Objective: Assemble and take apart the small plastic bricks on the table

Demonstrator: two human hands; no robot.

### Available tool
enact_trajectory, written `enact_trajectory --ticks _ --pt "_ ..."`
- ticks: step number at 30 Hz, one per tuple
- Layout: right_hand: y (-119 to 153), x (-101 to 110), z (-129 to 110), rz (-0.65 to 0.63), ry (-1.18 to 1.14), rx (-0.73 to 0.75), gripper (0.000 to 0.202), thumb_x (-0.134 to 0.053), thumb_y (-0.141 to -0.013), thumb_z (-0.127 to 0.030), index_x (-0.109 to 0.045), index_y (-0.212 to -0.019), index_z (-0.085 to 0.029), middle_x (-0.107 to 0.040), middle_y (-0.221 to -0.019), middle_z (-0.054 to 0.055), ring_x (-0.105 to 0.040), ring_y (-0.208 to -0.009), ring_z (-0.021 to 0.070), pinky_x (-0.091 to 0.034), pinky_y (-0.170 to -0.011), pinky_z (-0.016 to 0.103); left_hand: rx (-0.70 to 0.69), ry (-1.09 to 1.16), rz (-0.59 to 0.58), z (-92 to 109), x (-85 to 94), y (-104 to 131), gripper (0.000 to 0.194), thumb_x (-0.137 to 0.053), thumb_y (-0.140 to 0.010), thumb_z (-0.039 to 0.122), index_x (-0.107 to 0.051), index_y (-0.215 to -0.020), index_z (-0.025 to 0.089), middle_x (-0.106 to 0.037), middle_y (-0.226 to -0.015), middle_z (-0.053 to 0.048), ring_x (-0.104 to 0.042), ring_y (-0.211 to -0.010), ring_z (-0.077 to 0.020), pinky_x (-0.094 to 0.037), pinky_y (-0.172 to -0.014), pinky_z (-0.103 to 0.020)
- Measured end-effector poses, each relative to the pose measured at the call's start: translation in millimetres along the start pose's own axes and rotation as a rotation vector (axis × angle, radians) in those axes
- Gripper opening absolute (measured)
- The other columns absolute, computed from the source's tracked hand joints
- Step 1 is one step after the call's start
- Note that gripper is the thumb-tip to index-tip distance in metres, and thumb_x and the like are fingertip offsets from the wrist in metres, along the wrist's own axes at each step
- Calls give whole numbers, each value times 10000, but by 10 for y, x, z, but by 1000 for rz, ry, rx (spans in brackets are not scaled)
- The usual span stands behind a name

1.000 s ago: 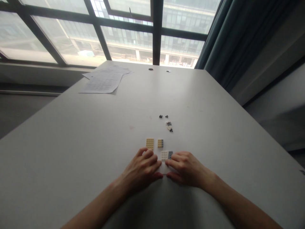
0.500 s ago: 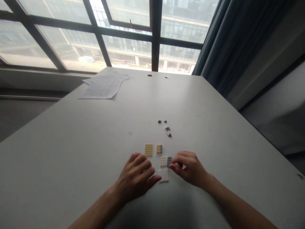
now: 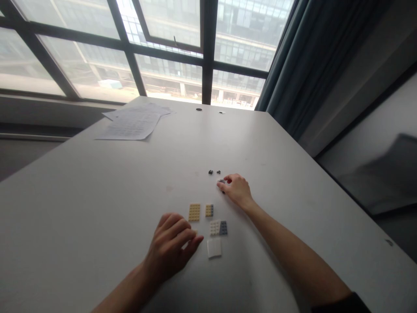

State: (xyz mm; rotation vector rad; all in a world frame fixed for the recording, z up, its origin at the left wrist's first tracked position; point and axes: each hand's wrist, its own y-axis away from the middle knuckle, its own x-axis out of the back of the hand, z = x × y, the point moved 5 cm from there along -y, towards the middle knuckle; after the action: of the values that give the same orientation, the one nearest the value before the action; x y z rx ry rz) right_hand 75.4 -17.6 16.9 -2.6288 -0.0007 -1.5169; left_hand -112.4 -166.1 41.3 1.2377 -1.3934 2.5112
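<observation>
On the white table lie a yellow studded block group, a smaller yellow and grey one, a white and grey one and a smooth white square. My left hand hovers left of the white square, thumb and forefinger apart; a small pale piece shows beside its fingers, and whether the hand touches it is unclear. My right hand reaches forward, its fingertips at a small pile of white and grey pieces, which they partly cover. Two small dark clusters lie just beyond.
Printed papers lie at the table's far left. Two round cable holes are near the far edge. Windows stand behind the table, with a dark curtain at the right.
My right hand has moved from the white and grey group forward to the small pile. My left hand has drawn back a little from the white square. The view has shifted slightly.
</observation>
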Motion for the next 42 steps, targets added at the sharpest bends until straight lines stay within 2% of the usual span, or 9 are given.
enact_trajectory --ticks 5,12,18,29,34,40,42 --pt "-70 -99 0 -13 30 -26 183 -647 -762 -327 -684 -891 -203 -679 -928 65 -623 -846 206 -429 -765 315 14 19 -5 -16 -12 -6 140 -623 -804 164 -568 -679 195 -546 -634 0 -480 -655 -149 -391 -680 -320" --pt "-151 -99 48 -33 14 -24 209 -614 -795 -368 -679 -920 -213 -704 -865 32 -630 -805 186 -422 -711 285 18 38 5 -18 -14 -14 144 -615 -810 146 -570 -682 192 -545 -632 -2 -482 -659 -147 -392 -679 -317" --pt "-198 -127 50 -64 23 21 132 -608 -809 -302 -706 -802 -213 -718 -854 38 -631 -801 184 -408 -706 274 41 26 8 -41 -16 -8 171 -604 -822 161 -558 -659 191 -541 -630 -2 -481 -654 -144 -397 -680 -309" --pt "-165 -99 211 -15 41 63 146 -584 -838 -292 -702 -827 -208 -692 -900 53 -605 -817 174 -392 -726 263 47 18 -9 -105 -48 46 152 -637 -794 143 -566 -668 190 -554 -645 -7 -480 -675 -152 -390 -704 -318" --pt "-74 -13 309 13 8 94 197 -527 -878 -262 -711 -844 -197 -674 -934 68 -604 -838 177 -400 -779 278 75 10 -17 -122 -54 32 146 -620 -809 153 -572 -676 192 -573 -665 -7 -505 -688 -153 -401 -720 -317" --pt "170 112 351 6 -79 162 143 -572 -837 -191 -715 -842 -195 -662 -920 56 -601 -814 167 -412 -802 284 165 75 -90 -110 -95 -81 33 -580 -850 193 -611 -841 199 -632 -819 -35 -540 -796 -176 -429 -761 -328" --pt "272 147 345 2 -109 180 147 -564 -841 -178 -710 -839 -189 -670 -906 50 -599 -816 163 -420 -799 278 204 86 -135 -103 -137 -135 69 -578 -858 224 -610 -917 205 -642 -900 -47 -549 -862 -191 -438 -791 -340"
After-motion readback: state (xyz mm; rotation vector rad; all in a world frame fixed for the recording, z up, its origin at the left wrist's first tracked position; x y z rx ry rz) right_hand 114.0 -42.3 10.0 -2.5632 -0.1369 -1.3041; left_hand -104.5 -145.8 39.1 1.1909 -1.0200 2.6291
